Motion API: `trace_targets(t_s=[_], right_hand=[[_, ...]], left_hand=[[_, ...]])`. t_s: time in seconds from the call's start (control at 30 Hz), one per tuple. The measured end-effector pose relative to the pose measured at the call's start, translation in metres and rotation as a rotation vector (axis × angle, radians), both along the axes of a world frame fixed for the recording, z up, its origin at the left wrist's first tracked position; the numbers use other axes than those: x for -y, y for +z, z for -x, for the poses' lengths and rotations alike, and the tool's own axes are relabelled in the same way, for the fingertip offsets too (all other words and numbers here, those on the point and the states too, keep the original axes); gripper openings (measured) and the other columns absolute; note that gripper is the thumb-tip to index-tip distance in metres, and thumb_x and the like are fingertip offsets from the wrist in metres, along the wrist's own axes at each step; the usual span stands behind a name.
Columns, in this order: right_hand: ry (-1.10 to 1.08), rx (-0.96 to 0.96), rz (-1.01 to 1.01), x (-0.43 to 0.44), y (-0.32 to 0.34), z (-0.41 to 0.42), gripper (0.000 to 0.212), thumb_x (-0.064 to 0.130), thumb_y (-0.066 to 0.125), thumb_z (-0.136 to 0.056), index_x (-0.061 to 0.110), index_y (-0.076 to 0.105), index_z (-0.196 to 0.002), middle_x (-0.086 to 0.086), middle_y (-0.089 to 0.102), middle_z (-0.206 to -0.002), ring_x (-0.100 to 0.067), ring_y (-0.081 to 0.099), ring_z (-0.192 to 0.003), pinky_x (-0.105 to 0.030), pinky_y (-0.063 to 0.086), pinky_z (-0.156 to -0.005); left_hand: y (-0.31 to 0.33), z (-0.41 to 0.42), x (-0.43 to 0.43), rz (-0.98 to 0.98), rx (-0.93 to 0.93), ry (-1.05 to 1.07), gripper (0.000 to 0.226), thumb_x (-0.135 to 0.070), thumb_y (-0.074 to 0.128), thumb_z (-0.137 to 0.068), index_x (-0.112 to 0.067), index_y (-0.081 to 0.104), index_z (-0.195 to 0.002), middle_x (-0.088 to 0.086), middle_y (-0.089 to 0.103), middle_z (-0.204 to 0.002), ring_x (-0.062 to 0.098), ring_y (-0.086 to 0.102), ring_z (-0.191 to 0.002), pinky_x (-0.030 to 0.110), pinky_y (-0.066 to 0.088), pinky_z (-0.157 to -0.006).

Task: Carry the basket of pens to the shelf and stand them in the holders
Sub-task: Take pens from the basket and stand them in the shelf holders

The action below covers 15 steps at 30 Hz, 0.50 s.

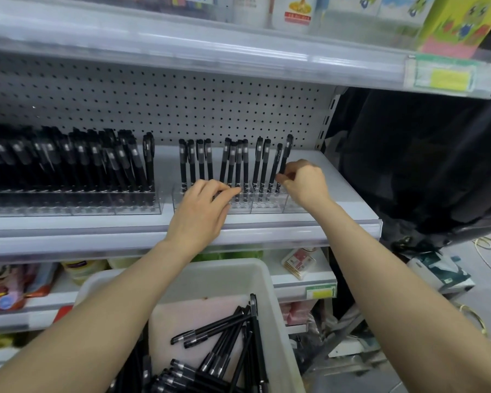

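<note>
Right hand (304, 182) is pinching one black pen (286, 154) by its lower barrel, holding it near upright over the right end of the clear holder (267, 207), centre right of the frame. Left hand (201, 211) is resting on the holder top with its fingers nearly straight, gripping nothing visible. The basket (267, 279) is sitting at lower centre with loose pens (224, 336) lying in it. Assessment: the pens are light, stiff and smooth, so a low pinch is best for steering the tip. The holder is probably light and liable to slide.

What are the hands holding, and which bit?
The right hand pinches a black pen near its lower end. The left hand only touches the clear holder with straight fingers.
</note>
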State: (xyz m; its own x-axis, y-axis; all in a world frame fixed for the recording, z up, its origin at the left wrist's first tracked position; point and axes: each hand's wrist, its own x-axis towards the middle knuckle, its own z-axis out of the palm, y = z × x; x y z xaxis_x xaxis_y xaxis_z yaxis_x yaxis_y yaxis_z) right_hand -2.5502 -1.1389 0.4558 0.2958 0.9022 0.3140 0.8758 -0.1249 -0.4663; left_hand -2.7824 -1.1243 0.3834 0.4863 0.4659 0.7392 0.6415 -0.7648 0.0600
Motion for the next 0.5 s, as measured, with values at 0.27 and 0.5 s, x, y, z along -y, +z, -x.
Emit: trace_targets(t_s=[0.27,0.5], right_hand=[[-0.011,0.021,-0.046,-0.001,-0.012,-0.002,0.024,0.033,0.067,-0.089,0.013,0.060,-0.078,-0.009,0.057,-0.090,-0.028,0.054,-0.078,-0.029,0.042,-0.067],[-0.042,0.074,-0.087,0.011,-0.019,0.005,0.028,0.028,0.061,-0.093,0.008,0.068,-0.111,-0.012,0.060,-0.106,-0.031,0.058,-0.096,-0.036,0.048,-0.077]], left_hand=[[0.000,0.000,-0.001,-0.001,-0.001,0.003,0.039,-0.010,0.065,-0.089,-0.012,0.063,-0.128,0.006,0.060,-0.111,0.025,0.050,-0.103,0.039,0.050,-0.087],[0.000,0.000,0.000,0.005,0.003,0.003,0.040,-0.009,0.065,-0.089,-0.012,0.062,-0.129,0.007,0.060,-0.111,0.026,0.050,-0.103,0.040,0.050,-0.088]])
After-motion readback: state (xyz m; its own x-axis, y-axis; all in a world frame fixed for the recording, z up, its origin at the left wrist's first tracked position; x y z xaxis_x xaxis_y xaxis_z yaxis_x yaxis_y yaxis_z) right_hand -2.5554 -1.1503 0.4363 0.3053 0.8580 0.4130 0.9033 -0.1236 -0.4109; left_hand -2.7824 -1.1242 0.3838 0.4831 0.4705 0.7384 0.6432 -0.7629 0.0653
